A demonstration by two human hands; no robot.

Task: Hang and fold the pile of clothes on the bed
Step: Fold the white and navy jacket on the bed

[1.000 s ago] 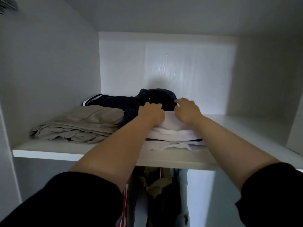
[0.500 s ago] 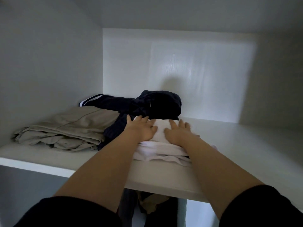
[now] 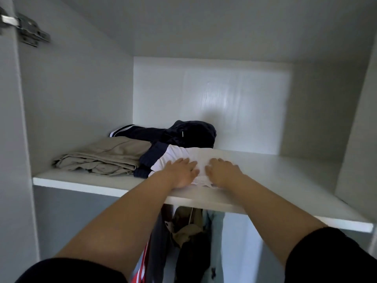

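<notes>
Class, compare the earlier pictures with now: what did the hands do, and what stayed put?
Left hand and right hand uncurled from the far edge of the white folded garment and slid back, flat near its front. Beige garment and navy garment stayed.

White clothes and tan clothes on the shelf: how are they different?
The white clothes lie mid-shelf; the tan clothes lie further left. The left hand and right hand rest on the white clothes; no hand touches the tan clothes. Both lie folded on one shelf.
</notes>
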